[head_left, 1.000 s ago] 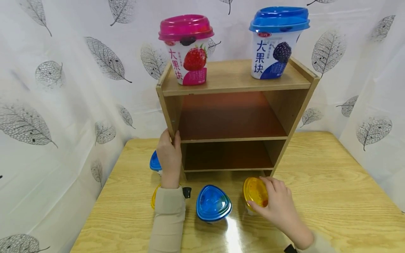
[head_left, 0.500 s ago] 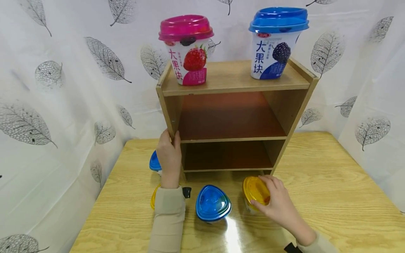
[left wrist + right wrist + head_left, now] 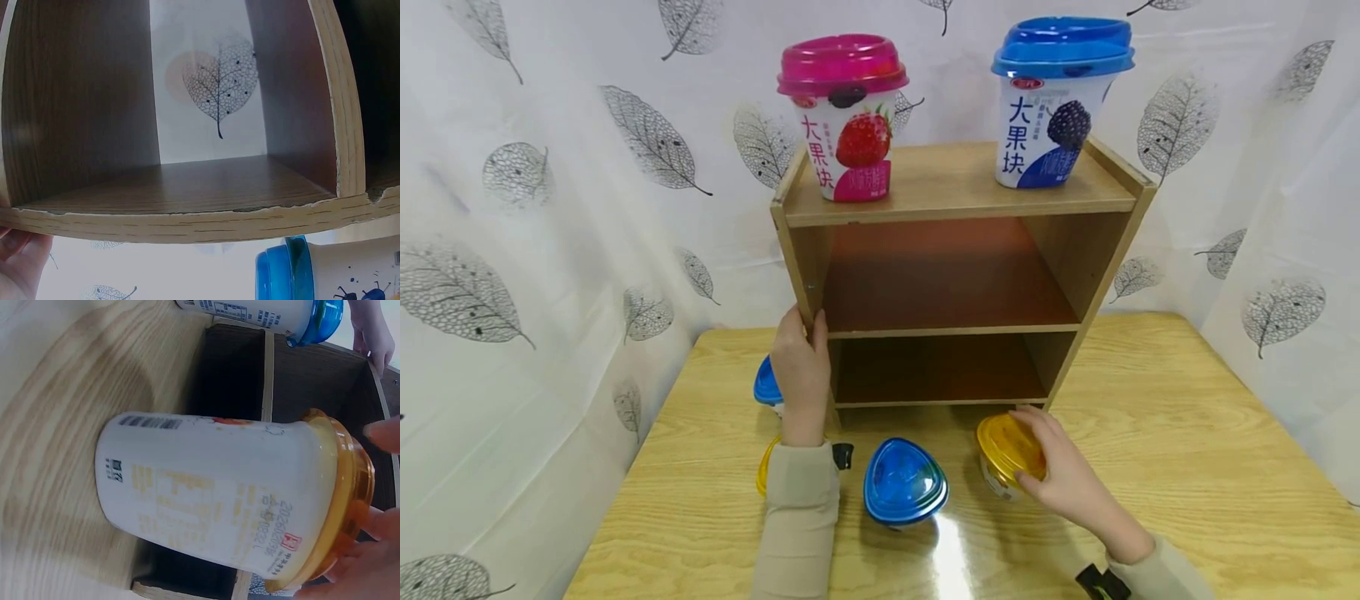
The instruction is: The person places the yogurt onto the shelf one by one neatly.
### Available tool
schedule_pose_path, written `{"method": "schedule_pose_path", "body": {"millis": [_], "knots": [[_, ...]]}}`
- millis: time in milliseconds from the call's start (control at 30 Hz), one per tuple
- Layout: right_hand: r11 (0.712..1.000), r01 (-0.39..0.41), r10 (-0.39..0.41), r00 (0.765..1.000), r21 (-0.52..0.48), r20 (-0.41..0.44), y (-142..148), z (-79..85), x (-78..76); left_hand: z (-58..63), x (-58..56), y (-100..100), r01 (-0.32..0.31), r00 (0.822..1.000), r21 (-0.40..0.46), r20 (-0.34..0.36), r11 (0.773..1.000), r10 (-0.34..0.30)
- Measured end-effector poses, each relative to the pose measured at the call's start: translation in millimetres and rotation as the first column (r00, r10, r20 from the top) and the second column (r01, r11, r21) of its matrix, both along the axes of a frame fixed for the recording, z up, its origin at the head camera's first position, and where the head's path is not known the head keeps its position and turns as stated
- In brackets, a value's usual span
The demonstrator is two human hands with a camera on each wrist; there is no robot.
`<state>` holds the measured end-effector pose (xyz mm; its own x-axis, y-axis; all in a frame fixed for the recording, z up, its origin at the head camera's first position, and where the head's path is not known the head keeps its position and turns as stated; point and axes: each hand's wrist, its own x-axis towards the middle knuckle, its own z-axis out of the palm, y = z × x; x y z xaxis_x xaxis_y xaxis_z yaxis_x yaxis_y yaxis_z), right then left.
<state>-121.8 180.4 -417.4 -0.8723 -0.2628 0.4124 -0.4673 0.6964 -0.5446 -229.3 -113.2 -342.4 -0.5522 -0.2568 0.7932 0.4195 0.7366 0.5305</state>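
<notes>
My left hand (image 3: 801,375) grips the left side panel of a wooden shelf unit (image 3: 958,212); in the left wrist view its fingertips show just at the panel's edge. My right hand (image 3: 1060,471) holds a white yogurt cup (image 3: 212,487) by its yellow lid (image 3: 1003,442), thumb on the near side and fingers on the far side. This cup stands upright on the table before the unit's right part. To its left stands a yogurt cup with a blue lid (image 3: 904,483), nearest to neither hand's fingers.
On the unit's top stand a pink-lidded strawberry yogurt cup (image 3: 853,125) and a blue-lidded blackberry one (image 3: 1048,112). Partly hidden by the left arm are another blue-lidded cup (image 3: 767,385) and a yellow lid (image 3: 765,471). A leaf-patterned curtain (image 3: 565,250) surrounds the wooden table (image 3: 1172,417).
The yellow-lidded cup has turned a little in my right hand, whose fingers have shifted slightly away and right along the lid. My left hand has stayed on the panel.
</notes>
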Motion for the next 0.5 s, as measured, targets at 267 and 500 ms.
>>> {"method": "schedule_pose_path", "body": {"millis": [267,500], "knots": [[0.982,0.19,-0.188,0.98,0.024,-0.058,-5.5,-3.2,0.5,-2.4,-1.4,-0.8,-0.001,1.0,-0.006,0.001,1.0,0.001],[0.942,0.313,-0.311,0.95,0.118,-0.039,-8.3,-5.1,-1.0,-3.4,-2.3,-1.0,-0.004,1.0,-0.011,0.001,1.0,0.004]]}}
